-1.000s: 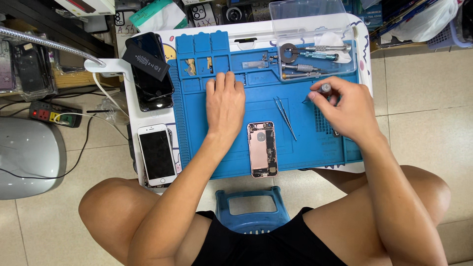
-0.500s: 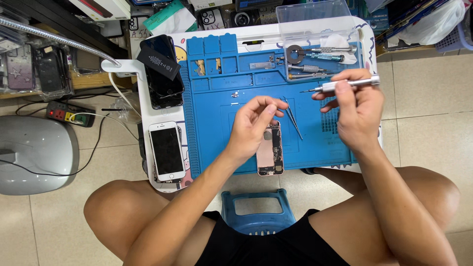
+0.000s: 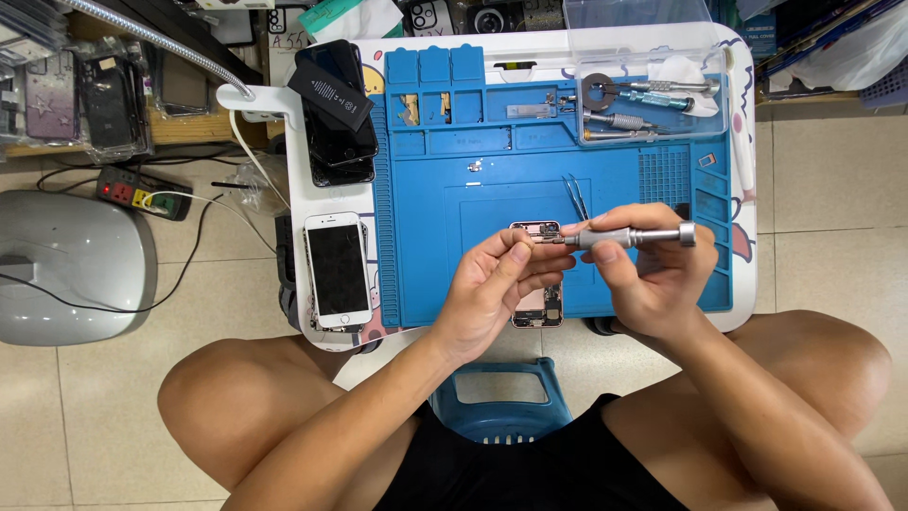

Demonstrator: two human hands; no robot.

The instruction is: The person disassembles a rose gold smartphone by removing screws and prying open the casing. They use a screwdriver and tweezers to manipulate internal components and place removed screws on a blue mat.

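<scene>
- My right hand has its fingers closed around a grey metal screwdriver, held level, with its tip pointing left towards my other hand.
- My left hand pinches thumb and fingertips together right at the screwdriver's tip; whatever sits between them is too small for me to make out.
- Both hands hover just over an opened phone shell, which lies flat near the front edge of the blue work mat; my fingers cover its middle, so only its top and bottom ends show.
- A pair of tweezers lies on the mat just beyond the shell.
- At the mat's far right corner a clear plastic tray holds more screwdrivers.
- Left of the mat, on the white table, a white phone lies face up.
- Beyond it sits a stack of dark phones with a black battery across the top.
- A blue stool shows between my knees.
</scene>
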